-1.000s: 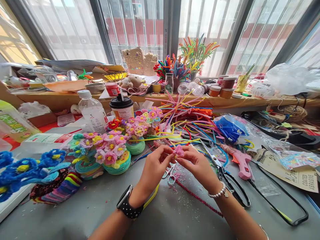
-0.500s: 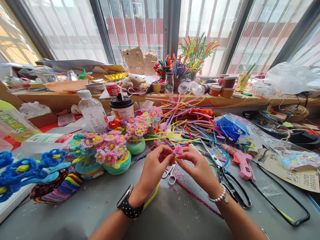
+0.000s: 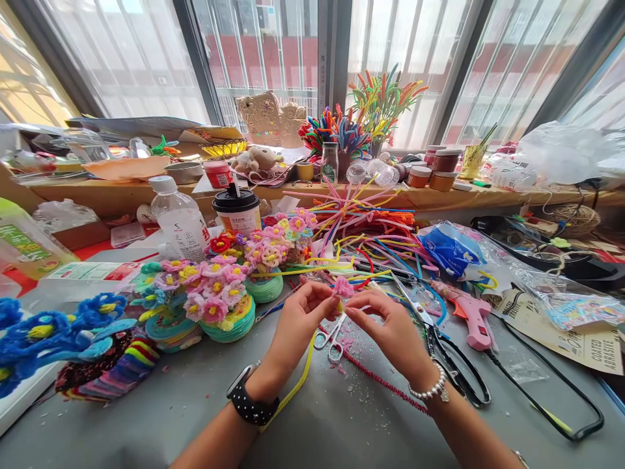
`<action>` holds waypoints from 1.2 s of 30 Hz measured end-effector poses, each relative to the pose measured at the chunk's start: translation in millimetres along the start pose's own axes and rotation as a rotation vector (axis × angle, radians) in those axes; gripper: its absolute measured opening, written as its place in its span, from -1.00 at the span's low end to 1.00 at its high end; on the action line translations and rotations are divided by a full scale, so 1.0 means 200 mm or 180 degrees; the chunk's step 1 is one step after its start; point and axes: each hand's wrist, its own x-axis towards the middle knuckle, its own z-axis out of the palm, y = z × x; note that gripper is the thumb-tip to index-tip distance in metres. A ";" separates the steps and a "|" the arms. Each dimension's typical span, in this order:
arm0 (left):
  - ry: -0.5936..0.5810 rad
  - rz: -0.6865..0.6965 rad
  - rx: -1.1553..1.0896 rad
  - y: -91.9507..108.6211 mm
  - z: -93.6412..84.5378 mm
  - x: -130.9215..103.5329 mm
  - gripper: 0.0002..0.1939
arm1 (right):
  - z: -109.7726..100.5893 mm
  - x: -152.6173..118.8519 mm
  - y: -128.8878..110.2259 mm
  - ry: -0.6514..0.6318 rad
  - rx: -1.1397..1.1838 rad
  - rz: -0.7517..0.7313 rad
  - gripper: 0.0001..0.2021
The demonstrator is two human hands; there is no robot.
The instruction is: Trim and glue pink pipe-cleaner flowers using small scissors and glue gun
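Observation:
Between the thumb and fingers of my left hand is a small pink pipe-cleaner flower, its petals sticking up above the fingertips. A yellow pipe cleaner runs from below that hand down past the watch; whether it joins the flower is hidden. My right hand is just right of the flower, thumb and fingers bent and slightly apart, with nothing visible in them. Below the hands lie small white-handled scissors and a dark red pipe cleaner among pink fluff scraps.
Finished pipe-cleaner flower pots stand at left, near a water bottle and a lidded cup. Loose pipe cleaners pile up behind. To the right are large black-handled scissors and a pink glue gun with its cable.
My right fingers have come away from the pink flower and moved slightly right and down. The left hand keeps the flower, now turned a little and shifted left. More of the yellow pipe cleaner shows.

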 end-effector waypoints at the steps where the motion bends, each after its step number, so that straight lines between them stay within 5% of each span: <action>1: 0.0001 -0.0018 -0.0073 0.00 0.00 0.00 -0.86 | 0.01 0.00 -0.01 -0.0005 0.0058 -0.0009 -0.89; 27: 0.0327 -0.0102 -0.0445 0.00 0.06 -0.04 -0.82 | 0.12 -0.05 -0.02 0.0642 0.1276 0.0407 -0.85; 36: 0.0190 0.0022 -0.0319 -0.01 0.04 -0.04 -0.84 | 0.08 -0.05 -0.01 0.0950 0.0865 0.0510 -0.82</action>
